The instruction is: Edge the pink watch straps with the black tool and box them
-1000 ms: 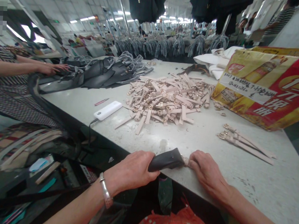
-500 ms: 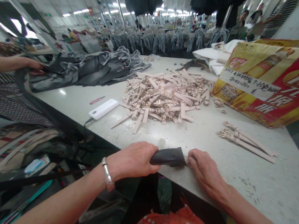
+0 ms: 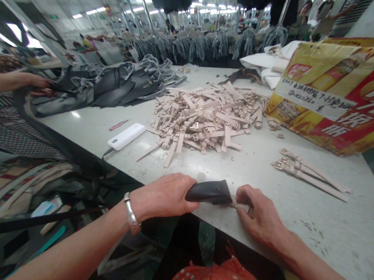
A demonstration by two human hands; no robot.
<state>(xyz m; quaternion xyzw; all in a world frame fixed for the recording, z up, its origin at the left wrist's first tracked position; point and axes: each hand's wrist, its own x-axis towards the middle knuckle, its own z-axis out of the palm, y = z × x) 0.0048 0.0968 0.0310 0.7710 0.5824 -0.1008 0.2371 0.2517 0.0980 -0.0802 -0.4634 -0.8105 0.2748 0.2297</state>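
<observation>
1. A white, rounded rectangular device (image 3: 127,136) lies on the pale, smooth tabletop (image 3: 257,165), a dark cable (image 3: 107,152) at one end.
2. A slim red-and-silver tool (image 3: 118,125) lies just beside it.
3. A yellow-and-red printed box (image 3: 329,80) with a white handwritten label (image 3: 314,100) stands at the right.
4. Crumpled white sheets (image 3: 264,63) lie near the box.
5. Looped grey straps (image 3: 220,43) hang in a row in the background.

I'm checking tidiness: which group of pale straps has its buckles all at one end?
The small group right of the big pile; its buckles sit together, while the pile's are scattered.
</observation>
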